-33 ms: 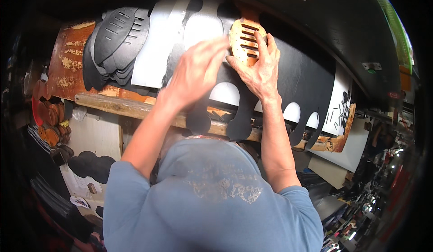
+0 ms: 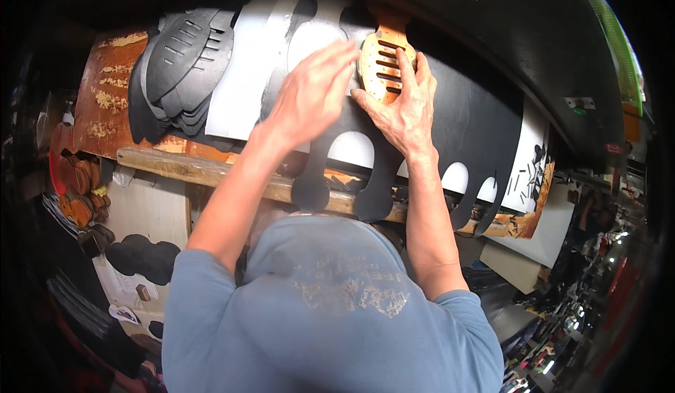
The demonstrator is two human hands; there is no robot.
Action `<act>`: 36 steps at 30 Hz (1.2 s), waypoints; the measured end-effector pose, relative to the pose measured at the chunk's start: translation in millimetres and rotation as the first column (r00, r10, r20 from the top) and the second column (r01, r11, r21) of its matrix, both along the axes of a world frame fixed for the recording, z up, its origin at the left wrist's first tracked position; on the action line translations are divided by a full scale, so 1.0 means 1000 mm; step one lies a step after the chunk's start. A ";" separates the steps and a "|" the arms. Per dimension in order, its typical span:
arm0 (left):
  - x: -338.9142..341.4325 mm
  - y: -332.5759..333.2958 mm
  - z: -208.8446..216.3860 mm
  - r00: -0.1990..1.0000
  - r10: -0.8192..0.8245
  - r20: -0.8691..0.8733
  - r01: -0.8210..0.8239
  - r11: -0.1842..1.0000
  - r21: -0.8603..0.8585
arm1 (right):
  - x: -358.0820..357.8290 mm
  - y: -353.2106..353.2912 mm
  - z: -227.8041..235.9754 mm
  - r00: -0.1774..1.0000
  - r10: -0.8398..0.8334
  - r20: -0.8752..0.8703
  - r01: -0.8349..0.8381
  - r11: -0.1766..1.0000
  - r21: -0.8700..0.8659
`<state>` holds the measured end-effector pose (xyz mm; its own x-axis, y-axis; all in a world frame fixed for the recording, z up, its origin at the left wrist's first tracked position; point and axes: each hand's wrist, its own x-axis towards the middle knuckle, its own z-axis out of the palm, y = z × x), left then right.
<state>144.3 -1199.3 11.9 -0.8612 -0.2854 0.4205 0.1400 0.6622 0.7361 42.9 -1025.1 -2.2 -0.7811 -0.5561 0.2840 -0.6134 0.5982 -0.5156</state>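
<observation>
1. Far left, we've got slotted black sole pieces (image 2: 186,66) piled near the left edge of the workbench (image 2: 90,115).
2. Our left hand (image 2: 309,98) is over the black sheet (image 2: 467,105), fingers straight, together and released.
3. Next, toward the back edge: slotted yellow cutting die (image 2: 388,70), our right hand (image 2: 406,115) grasping its near end, thumb opposite fingers.

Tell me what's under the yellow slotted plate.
The yellow slotted plate lies over the black sheet, which shows beside it. Its slots look dark; what lies directly beneath its solid parts is covered, and the right hand hides part of its edge.
</observation>
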 end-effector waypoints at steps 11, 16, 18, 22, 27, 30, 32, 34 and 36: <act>-0.055 -0.013 -0.046 0.999 0.027 0.041 -0.008 0.916 -0.400 | -0.020 0.009 0.015 0.987 0.042 0.155 -0.034 0.998 -0.053; -0.056 -0.011 -0.044 0.999 0.036 0.040 -0.017 0.918 -0.395 | -0.046 0.041 0.033 0.623 0.407 0.668 0.157 0.771 -0.617; -0.056 -0.012 -0.046 0.999 0.037 0.021 -0.025 0.917 -0.398 | -0.045 0.057 0.041 0.623 0.445 0.644 0.127 0.755 -0.643; -0.057 -0.013 -0.036 0.988 0.028 0.153 0.036 0.917 -0.398 | -0.018 0.075 0.042 0.605 0.425 0.673 0.276 0.681 -0.678; -0.029 0.041 0.001 0.932 -0.246 0.267 0.268 0.962 -0.046 | 0.004 0.073 0.030 0.572 0.414 0.708 0.420 0.593 -0.687; -0.010 0.098 0.006 0.851 -0.503 0.148 0.407 0.812 0.418 | 0.002 0.072 0.029 0.553 0.439 0.708 0.435 0.573 -0.695; -0.007 0.104 -0.002 0.860 -0.492 0.133 0.377 0.789 0.485 | 0.000 0.072 0.030 0.547 0.431 0.717 0.444 0.578 -0.685; -0.003 0.107 -0.007 0.899 -0.435 0.055 0.363 0.809 0.462 | -0.001 0.074 0.029 0.536 0.420 0.732 0.462 0.580 -0.671; 0.000 0.101 -0.008 0.910 -0.414 0.033 0.348 0.802 0.485 | -0.002 0.075 0.027 0.533 0.415 0.738 0.468 0.582 -0.665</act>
<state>144.1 -1097.9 3.8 -0.9783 -0.0531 0.2005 0.1901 0.1568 0.9691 40.9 -950.6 25.1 -0.8765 -0.4491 -0.1733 0.3167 -0.2669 -0.9102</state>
